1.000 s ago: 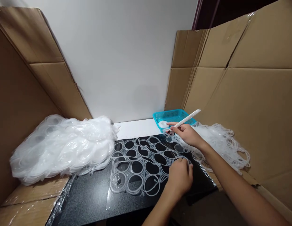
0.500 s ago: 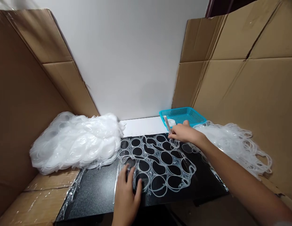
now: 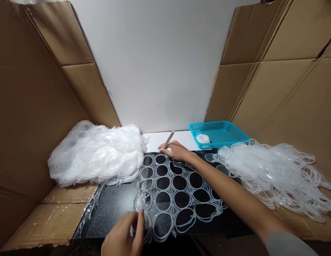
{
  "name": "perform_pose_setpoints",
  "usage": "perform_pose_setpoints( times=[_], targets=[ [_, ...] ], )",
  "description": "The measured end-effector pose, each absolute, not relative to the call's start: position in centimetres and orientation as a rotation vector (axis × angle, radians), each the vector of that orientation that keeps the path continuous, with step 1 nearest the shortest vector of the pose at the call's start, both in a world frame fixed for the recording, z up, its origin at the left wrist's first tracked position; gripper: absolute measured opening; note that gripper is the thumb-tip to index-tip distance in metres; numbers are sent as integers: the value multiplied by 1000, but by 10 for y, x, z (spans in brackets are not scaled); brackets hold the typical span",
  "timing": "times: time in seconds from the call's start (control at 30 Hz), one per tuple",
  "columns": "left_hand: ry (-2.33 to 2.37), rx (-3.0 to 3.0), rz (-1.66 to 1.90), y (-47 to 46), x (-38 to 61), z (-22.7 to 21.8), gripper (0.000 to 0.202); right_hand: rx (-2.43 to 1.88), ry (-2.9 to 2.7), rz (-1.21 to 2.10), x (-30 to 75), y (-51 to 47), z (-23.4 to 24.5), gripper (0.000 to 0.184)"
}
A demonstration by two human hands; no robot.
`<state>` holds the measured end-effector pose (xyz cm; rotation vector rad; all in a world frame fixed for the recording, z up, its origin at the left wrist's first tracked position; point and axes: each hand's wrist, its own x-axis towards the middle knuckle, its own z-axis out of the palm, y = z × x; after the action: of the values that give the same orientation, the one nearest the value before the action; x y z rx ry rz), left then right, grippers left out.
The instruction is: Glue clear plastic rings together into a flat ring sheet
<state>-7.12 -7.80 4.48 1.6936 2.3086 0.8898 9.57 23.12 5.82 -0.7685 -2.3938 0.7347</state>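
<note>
Plastic discs punched out at a cardboard-walled bench: a clear plastic sheet punched into a web of round rings is spread on a black speckled slab between cardboard walls. A slim white stick is gripped in the closed fingers of the right hand, which is laid on the sheet at the slab's far edge, with the stick's upper end angled up and away. At the slab's near edge the left hand is loosely curled, thumb and fingertips set against the sheet's near-left ring, just by a clear disc not yet pushed out. Whether the plastic is actually pinched cannot be told.

The step in hand is judged to be the clearing of the filled rings down the sheet's left column. The next move calls for the near corner to be held flat while the stick is pressed into a filled ring.

A heap of white sheets is piled left of the slab, a tangle of emptied clear webs right of it, and a turquoise mesh basket sits beyond its far right corner.
</note>
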Motion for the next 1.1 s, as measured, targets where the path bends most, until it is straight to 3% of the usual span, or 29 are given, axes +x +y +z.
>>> perform_pose_setpoints(
  times=[0.1, 0.23, 0.3, 0.43, 1.1],
  targets=[
    [2175, 1755, 1092, -31, -62, 62, 37, -780, -2333, 915, 89, 215, 31, 20],
    [1863, 1999, 914, 43, -49, 38, 19, -825, -2102, 1083, 88, 204, 6, 23],
    [1922, 2038, 822, 62, -47, 18, 24, -831, -2066, 1094, 90, 204, 2, 22],
    [1983, 2062, 757, 63, -50, -3, 29, -818, -2042, 1123, 93, 205, 1, 20],
    [2035, 2193, 594, 68, -45, 6, 28, -769, -2036, 1042, 94, 207, -7, 16]
  ],
)
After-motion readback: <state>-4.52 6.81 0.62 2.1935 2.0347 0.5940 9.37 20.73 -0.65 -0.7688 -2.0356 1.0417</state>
